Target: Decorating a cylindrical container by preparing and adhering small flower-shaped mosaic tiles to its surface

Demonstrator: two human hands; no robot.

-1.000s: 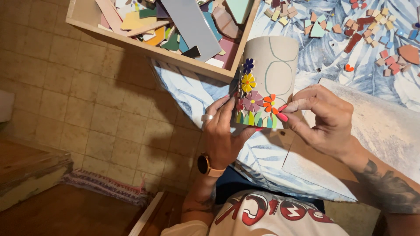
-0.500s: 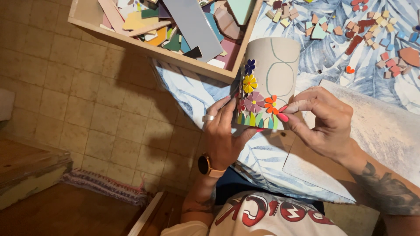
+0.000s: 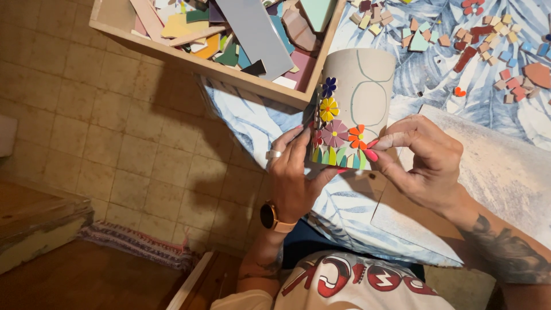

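A beige cylindrical pot [image 3: 356, 109] is held by the left hand [image 3: 295, 178], whose grip is wrapped on its lower left side, fingers pressed against the wall. The right hand [image 3: 427, 163] is set at the pot's lower right edge, its grip pinched together on a small orange flower tile [image 3: 357, 136] on the pot wall. Further flower tiles are seen on the pot: purple [image 3: 334, 133], yellow [image 3: 329, 108] and blue [image 3: 329, 86], with a row of coloured leaf pieces [image 3: 338, 158] along the bottom rim. The pot is held above the counter [image 3: 258, 123], which is covered by a blue leaf-patterned cloth. At 11 o'clock from the pot, a wooden tray [image 3: 229, 72] of tile offcuts is seen. At 2 o'clock, loose mosaic pieces [image 3: 488, 49] are scattered.
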